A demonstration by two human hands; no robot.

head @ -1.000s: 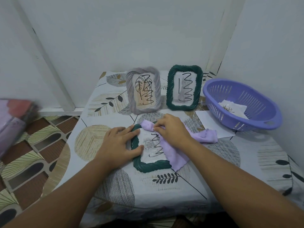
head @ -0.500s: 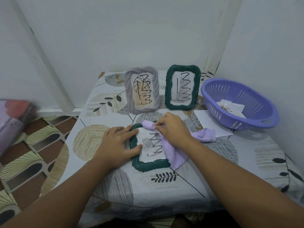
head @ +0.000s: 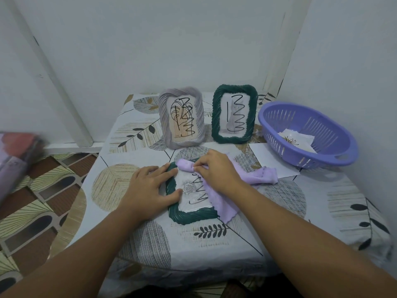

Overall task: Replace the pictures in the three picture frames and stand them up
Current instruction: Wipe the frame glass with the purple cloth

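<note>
At far left a blurred pink-and-purple object (head: pixel 15 151) pokes into view over the patterned floor, too smeared to identify. On the leaf-print tablecloth (head: pixel 214 239) the left hand (head: pixel 150 188) lies flat, fingers straight and spread, pressing the left edge of the flat green frame (head: pixel 189 216), likely pinning it so it won't slide under rubbing. That frame lies face up at table centre, near the person, with a rose picture and black scribble showing on its front. The right hand (head: pixel 217 173) has fingers curled around a bunched lilac cloth (head: pixel 264 175), pressing it on the frame's upper right; the cloth trails off to the right and drapes over the frame's right side. This reads as wiping the front, not swapping the picture yet. Behind stand the grey frame (head: pixel 181 117) and, right of it, the standing green frame (head: pixel 234 114), both upright, leaning back, each with scribbled fronts. A white paper sheet (head: pixel 268 160) lies flat beside the cloth, partly under the purple basket (head: pixel 309 134) at far right, which holds a picture card (head: pixel 296 140), probably a replacement kept within reach. Judged progress: two frames upright, the third still flat and needing to be stood up.
</note>
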